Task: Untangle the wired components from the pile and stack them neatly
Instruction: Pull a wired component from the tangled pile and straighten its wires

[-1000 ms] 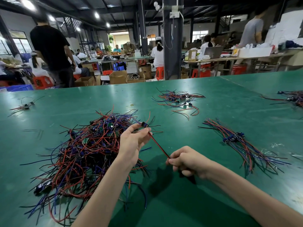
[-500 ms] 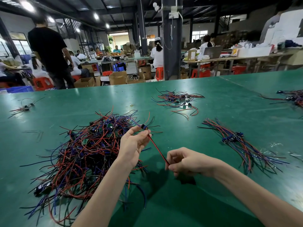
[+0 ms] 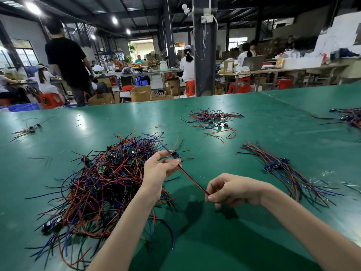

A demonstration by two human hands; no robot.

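A big tangled pile of red, blue and black wired components lies on the green table, left of centre. My left hand pinches one wired component, a small blue board, just right of the pile. Its red and black wires run taut down to my right hand, which pinches their ends above the table. A neat stack of straightened components lies to the right.
A smaller loose bunch of wired parts sits further back at centre, another bunch at the far right edge, and a few parts at the far left. Beyond the table's far edge stand a pillar, people, boxes and red stools.
My right hand has shifted slightly right along the wires, keeping them stretched. My left hand stays at the pile's edge holding the component.
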